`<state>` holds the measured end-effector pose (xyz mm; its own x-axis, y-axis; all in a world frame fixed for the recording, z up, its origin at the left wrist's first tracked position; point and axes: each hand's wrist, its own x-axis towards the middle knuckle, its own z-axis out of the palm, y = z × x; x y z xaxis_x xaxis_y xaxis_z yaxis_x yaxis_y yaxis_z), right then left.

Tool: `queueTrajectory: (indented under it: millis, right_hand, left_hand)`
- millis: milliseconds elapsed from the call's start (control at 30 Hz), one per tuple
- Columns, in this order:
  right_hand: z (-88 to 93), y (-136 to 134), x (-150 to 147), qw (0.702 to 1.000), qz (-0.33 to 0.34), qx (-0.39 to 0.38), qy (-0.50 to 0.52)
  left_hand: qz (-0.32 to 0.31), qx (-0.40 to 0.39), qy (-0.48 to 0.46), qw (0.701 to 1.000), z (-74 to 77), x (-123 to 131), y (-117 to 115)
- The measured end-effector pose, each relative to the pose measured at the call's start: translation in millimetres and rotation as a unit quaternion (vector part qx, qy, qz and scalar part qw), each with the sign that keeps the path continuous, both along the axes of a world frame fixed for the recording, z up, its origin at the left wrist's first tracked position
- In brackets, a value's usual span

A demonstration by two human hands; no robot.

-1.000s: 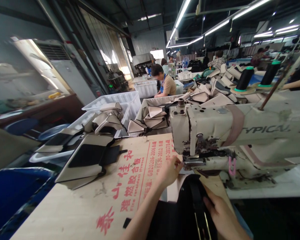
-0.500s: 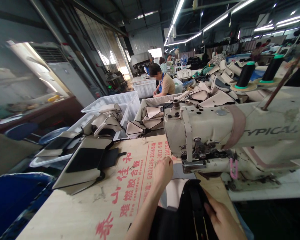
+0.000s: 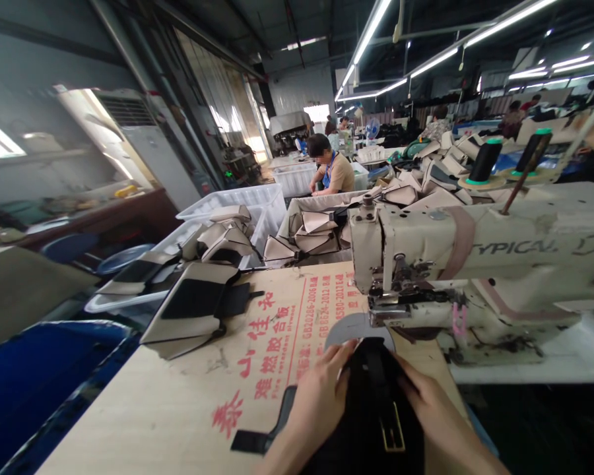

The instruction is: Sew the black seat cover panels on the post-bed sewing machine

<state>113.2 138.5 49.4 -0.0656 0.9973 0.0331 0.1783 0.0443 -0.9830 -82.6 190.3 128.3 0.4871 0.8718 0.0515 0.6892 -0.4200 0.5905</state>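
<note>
Both of my hands grip a black bag piece (image 3: 363, 422) with a strap and a gold-coloured buckle (image 3: 392, 427). My left hand (image 3: 324, 386) closes on its upper left edge, thumb on the black side. At the right edge, my right hand (image 3: 423, 396) is wrapped round it, its fingertips partly hidden. A dark strap end (image 3: 252, 441) sticks out to the left beneath my left forearm. The top of the piece lies in front of a sewing machine (image 3: 406, 264), close to its needle area and over a grey rounded plate (image 3: 349, 326).
On the plywood table (image 3: 178, 409) with red lettering rests a beige-and-black bag piece (image 3: 193, 310). Beyond it, a white crate (image 3: 267, 218) and a lined bin hold more pieces. Thread cones (image 3: 485, 161) stand behind the machine. A blue bin (image 3: 44, 382) is at left; a person (image 3: 339, 173) sits farther back.
My left hand has come down from near the machine head onto the bag piece. The piece has turned so its black side faces up, covering the beige part. The view has shifted slightly.
</note>
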Motion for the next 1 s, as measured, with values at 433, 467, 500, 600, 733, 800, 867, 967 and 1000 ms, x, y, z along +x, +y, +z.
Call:
queueTrajectory:
  millis: [433,467,500,600,733,800,867,967,1000]
  right_hand:
    - [27.7,42,7,0.968,-0.101,0.135,-0.185]
    - [29.3,45,7,0.963,-0.100,0.148,-0.201]
    - [29.9,47,7,0.960,-0.094,0.157,-0.213]
    - [25.8,50,9,0.954,-0.073,0.170,-0.234]
    - [18.2,50,13,0.950,-0.068,0.175,-0.250]
    - [18.2,50,12,0.954,-0.050,0.170,-0.243]
    - [20.6,51,9,0.961,-0.024,0.156,-0.227]
    - [25.6,53,6,0.970,-0.009,0.134,-0.201]
    - [27.0,53,5,0.972,-0.006,0.128,-0.195]
  left_hand:
    - [-0.093,0.075,0.077,0.990,6.1,16,35]
    - [-0.097,0.062,0.064,0.991,6.7,16,35]
    - [-0.100,0.047,0.045,0.993,7.6,16,36]
    - [-0.114,0.008,-0.017,0.993,11.0,16,39]
    - [-0.111,-0.012,-0.042,0.993,10.4,23,45]
    - [-0.093,-0.004,-0.036,0.995,5.6,29,48]
    - [-0.063,0.001,-0.039,0.997,-1.4,36,51]
    - [-0.005,-0.005,-0.084,0.996,-11.7,42,53]
    - [0.005,-0.003,-0.098,0.995,-14.3,42,54]
